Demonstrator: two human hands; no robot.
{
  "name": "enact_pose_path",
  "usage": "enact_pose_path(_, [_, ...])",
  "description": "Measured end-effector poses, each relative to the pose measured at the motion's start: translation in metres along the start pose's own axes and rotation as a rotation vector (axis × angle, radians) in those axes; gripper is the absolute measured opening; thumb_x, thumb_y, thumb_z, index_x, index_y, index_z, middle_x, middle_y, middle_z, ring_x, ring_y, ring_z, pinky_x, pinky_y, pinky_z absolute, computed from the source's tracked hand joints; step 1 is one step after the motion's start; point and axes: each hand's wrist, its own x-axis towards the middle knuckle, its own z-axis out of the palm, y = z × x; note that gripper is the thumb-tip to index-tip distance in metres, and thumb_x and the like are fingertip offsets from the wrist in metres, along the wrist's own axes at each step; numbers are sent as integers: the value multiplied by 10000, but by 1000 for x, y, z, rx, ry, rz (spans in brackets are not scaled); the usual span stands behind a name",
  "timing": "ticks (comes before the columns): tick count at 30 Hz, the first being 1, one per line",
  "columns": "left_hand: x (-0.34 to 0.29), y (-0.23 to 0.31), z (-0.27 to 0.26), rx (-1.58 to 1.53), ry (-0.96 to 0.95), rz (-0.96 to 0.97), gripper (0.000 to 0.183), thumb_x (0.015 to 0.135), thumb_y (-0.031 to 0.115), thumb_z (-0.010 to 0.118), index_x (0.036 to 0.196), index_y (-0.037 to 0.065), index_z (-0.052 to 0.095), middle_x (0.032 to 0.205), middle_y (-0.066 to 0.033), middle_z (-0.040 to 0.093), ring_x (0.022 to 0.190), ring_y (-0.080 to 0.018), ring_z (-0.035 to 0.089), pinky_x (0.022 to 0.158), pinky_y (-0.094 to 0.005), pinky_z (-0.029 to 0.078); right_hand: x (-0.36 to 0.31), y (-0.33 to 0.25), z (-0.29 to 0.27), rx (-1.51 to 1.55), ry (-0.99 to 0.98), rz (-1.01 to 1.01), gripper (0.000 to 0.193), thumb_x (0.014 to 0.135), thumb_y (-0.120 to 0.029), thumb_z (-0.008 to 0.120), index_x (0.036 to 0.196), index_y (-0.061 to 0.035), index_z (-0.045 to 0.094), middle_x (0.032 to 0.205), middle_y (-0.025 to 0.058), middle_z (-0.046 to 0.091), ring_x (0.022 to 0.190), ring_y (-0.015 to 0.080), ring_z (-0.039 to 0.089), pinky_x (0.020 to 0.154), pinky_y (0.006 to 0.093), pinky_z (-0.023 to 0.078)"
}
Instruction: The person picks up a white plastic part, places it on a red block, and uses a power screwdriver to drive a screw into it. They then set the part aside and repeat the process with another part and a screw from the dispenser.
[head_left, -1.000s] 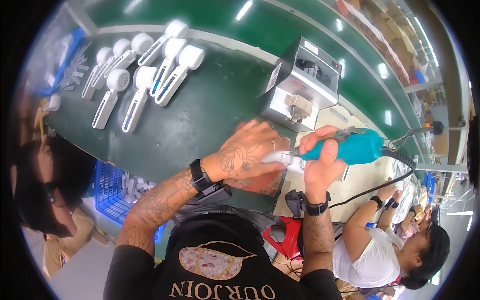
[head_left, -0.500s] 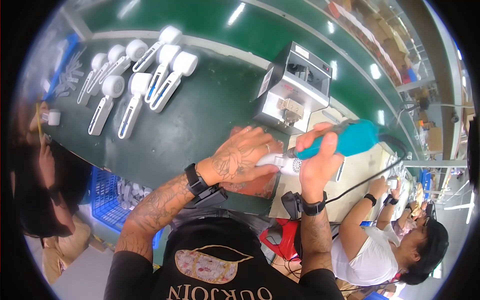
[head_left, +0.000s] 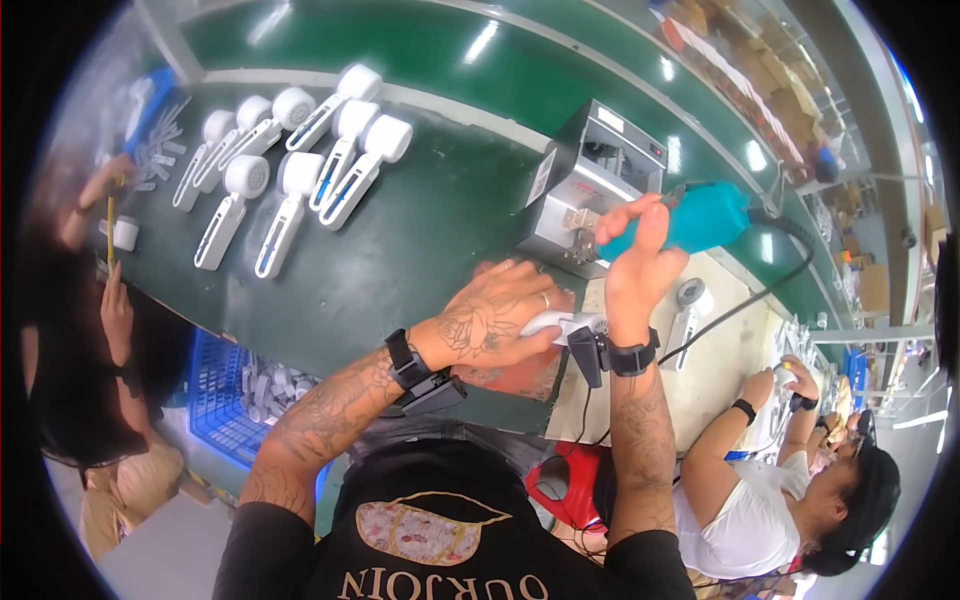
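Near the bench's (head_left: 335,300) front edge, the left hand (head_left: 497,312) grips a white fan (head_left: 546,323); the right hand (head_left: 645,268) holds a teal screwdriver (head_left: 706,216).

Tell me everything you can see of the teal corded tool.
The teal corded tool has a rounded, plastic-looking body, with a thick black cable leaving its rear. The right hand grips its front part, holding it roughly sideways above the bench, rear to the right. Its tip cannot be made out.
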Motion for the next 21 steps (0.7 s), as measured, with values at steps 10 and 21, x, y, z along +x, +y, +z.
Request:
enact_pose_path(10, [1, 0, 1, 32, 16, -21, 352, 867, 284, 686, 1164, 97, 657, 1081, -70, 603, 1023, -281, 547, 906, -429, 453, -66, -47, -30, -17, -84, 47, 544, 981, -502, 618, 1125, 16, 533, 706, 69, 536, 612, 181, 530, 569, 322, 439])
enact_pose_path(21, [-1, -7, 2, 26, -77, -51, 398, 892, 279, 689, 1260, 138, 642, 1167, -36, 613, 1055, -266, 549, 1008, -462, 413, -80, -38, -32, -17, -88, 82, 544, 963, -503, 638, 1099, 11, 522, 683, 72, 521, 583, 189, 526, 566, 333, 446])
